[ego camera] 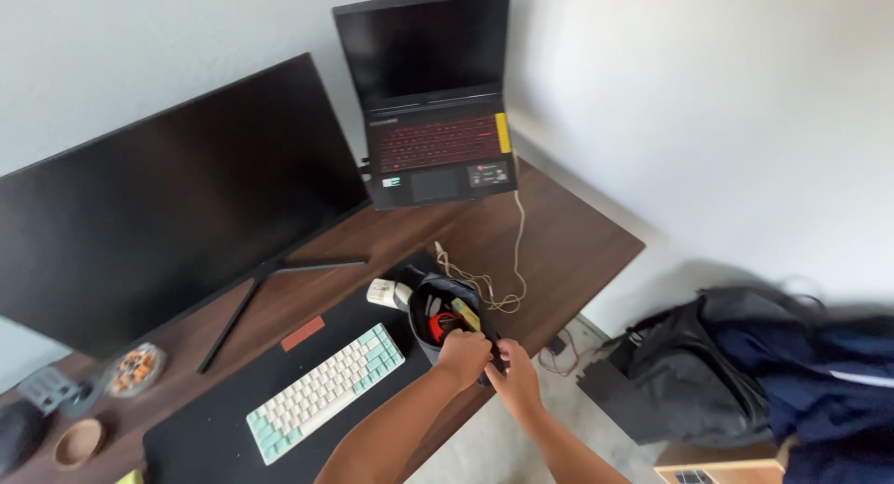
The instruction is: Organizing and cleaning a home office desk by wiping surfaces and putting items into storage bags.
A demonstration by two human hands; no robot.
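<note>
Both grips pinch the near rim of a dark pouch (445,318): left hand (463,355) and right hand (514,376) spread its mouth, baring its contents, near the table (577,242) front edge beside the keyboard (326,389).

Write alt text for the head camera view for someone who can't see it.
Two bare hands, left hand and right hand, grip the near rim of an open dark pouch on a wooden desk. Beside it lie a white-and-teal keyboard, a large monitor and an open laptop.
</note>
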